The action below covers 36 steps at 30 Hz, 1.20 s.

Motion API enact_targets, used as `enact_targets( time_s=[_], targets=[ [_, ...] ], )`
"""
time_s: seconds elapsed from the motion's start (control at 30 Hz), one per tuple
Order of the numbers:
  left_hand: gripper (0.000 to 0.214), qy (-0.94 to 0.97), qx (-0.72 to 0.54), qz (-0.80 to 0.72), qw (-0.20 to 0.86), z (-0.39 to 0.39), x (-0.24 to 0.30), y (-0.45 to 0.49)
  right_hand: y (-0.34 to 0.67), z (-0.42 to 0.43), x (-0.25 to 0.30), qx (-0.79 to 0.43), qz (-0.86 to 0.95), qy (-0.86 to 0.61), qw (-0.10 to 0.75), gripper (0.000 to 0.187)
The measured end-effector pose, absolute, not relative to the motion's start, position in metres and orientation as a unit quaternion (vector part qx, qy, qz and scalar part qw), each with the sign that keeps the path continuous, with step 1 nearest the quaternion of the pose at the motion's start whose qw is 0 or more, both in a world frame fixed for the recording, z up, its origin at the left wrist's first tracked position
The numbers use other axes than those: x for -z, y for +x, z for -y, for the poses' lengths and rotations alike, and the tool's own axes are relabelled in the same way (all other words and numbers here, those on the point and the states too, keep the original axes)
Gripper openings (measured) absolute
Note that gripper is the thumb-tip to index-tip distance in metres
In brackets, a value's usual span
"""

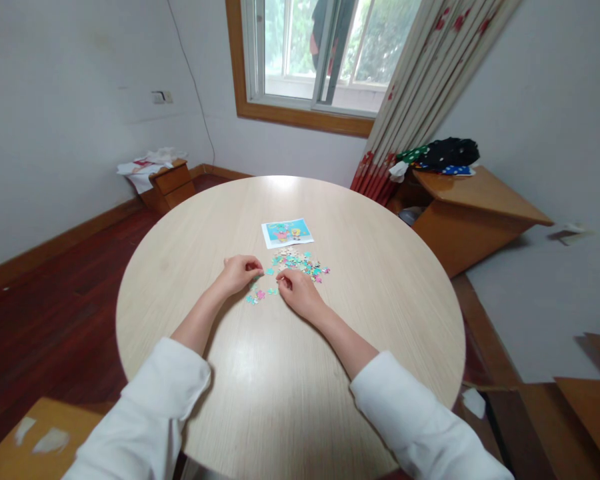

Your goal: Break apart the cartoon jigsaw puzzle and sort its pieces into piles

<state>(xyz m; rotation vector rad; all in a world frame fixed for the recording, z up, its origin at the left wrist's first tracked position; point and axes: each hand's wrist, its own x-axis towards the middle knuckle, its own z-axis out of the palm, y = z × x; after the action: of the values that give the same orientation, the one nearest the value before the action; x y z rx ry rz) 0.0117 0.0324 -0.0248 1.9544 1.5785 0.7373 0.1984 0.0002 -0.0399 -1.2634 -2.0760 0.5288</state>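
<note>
Puzzle pieces (301, 264) lie in a loose heap near the middle of your round pale-wood counter (230, 373), which fills most of the view. Beyond the counter, a window (325, 53) with a flowered curtain (430, 80) sits in the far wall. A wooden cabinet (475, 220) stands to your right with dark clothes piled on top. Both your arms reach in from the near edge in white sleeves (155, 400). Your left hand (240, 273) rests on the counter at the left edge of the heap. Its fingers are curled in and the fingertips (258, 268) are drawn together close to a teal piece; whether they actually grip it is too small to tell. Your right hand (301, 295) rests just beside it on the near side of the heap, also curled, with the fingertips (283, 280) pinched down among the pieces. You cannot tell from this view whether one is held. A printed cartoon picture (287, 233) lies flat just beyond the heap. A few stray pieces (257, 295) sit between your two hands.
</note>
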Motion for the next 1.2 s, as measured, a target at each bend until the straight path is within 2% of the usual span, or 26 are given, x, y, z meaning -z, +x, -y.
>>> enact_targets(
  time_s=[0.2,0.4,0.53,0.63,0.8,1.0,1.2],
  targets=[
    [0.011,0.746,-0.205,-0.605,0.186,-0.03,0.017,0.013,0.2,-0.001,0.038,-0.116,0.833,-0.468,0.271,0.021],
    [0.01,0.737,-0.238,-0.609,0.174,-0.031,0.021,0.012,0.194,0.008,0.031,-0.061,0.844,-0.49,0.209,0.035],
    [0.01,0.741,-0.246,-0.604,0.162,-0.03,0.021,0.012,0.193,0.011,0.03,-0.065,0.871,-0.454,0.174,0.039],
    [0.011,0.754,-0.223,-0.596,0.163,-0.028,0.018,0.015,0.195,0.009,0.028,-0.067,0.87,-0.45,0.191,0.039],
    [0.015,0.765,-0.189,-0.595,0.16,-0.027,0.017,0.017,0.204,0.0,0.026,-0.042,0.803,-0.547,0.235,0.03],
    [0.01,0.764,-0.18,-0.603,0.14,-0.03,0.018,0.01,0.21,-0.005,0.034,-0.028,0.805,-0.556,0.204,0.026],
    [0.006,0.761,-0.191,-0.609,0.121,-0.031,0.018,0.006,0.211,-0.006,0.035,-0.02,0.807,-0.55,0.216,0.018]
  ],
)
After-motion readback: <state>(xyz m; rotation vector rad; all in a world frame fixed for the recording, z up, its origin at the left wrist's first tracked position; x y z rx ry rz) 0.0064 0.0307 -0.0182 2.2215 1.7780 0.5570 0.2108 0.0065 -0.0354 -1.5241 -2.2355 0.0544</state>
